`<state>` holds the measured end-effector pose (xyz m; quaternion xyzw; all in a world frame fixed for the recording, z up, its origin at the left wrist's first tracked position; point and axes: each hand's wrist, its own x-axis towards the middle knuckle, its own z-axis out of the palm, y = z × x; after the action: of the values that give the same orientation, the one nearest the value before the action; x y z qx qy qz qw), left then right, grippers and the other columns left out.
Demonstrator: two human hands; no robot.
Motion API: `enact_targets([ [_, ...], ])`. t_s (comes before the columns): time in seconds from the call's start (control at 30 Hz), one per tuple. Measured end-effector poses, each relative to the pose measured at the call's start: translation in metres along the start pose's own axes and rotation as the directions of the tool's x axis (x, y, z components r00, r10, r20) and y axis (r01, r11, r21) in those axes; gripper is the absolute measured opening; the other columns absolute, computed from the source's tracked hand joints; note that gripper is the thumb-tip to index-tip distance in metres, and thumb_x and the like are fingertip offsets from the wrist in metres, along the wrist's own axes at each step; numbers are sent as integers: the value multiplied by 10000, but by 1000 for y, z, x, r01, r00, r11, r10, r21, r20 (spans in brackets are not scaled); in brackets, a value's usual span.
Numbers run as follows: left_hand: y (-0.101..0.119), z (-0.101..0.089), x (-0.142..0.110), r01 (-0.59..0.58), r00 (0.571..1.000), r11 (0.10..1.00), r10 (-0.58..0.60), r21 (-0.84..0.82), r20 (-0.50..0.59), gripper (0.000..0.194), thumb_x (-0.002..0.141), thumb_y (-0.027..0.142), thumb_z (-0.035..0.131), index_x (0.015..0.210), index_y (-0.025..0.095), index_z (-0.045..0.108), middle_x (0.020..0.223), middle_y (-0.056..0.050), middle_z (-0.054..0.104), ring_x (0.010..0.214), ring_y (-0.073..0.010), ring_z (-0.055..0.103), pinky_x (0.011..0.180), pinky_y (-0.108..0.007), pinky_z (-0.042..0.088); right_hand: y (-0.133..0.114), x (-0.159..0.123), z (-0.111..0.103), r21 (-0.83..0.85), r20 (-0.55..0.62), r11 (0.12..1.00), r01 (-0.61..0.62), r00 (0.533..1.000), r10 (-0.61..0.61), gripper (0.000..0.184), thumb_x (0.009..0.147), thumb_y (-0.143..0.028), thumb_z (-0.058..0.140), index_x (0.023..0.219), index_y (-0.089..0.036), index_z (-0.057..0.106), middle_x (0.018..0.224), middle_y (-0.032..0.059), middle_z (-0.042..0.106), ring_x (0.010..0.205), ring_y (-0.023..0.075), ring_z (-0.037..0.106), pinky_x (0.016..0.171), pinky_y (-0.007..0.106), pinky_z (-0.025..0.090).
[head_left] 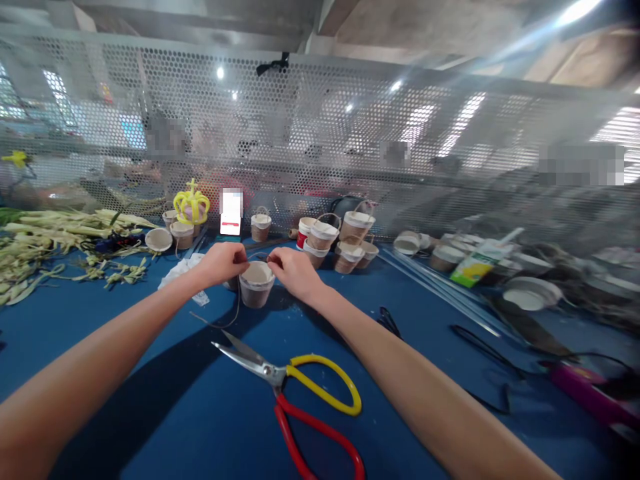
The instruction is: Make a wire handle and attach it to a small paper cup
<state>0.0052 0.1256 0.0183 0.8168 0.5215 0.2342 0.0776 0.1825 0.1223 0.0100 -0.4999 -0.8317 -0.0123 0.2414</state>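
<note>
A blue counter spans the lower frame below a perforated metal screen. Open scissors with one yellow and one red handle lie at lower center, blades towards the left. Just above center, the small cup stands upright between the left hand and right hand. Both hands are closed in a pinch at opposite sides of its rim; exactly what the fingertips grip is too small to tell. A thin cord trails beside it. Light, matched pressure from both sides should keep the soft-looking rim round, the cup level and the cord unsnagged.
</note>
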Motion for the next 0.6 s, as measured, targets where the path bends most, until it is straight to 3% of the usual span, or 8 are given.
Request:
enact_targets([
  [0.6,6,-3,7,-34,998,983,24,181,57,91,658,189,569,711,145,629,729,-71,674,688,-209,604,574,-255,378,-7,7,-1,-94,77,993,-73,994,80,102,715,-80,522,728,-163,580,733,53,653,692,175,587,580,245,374],
])
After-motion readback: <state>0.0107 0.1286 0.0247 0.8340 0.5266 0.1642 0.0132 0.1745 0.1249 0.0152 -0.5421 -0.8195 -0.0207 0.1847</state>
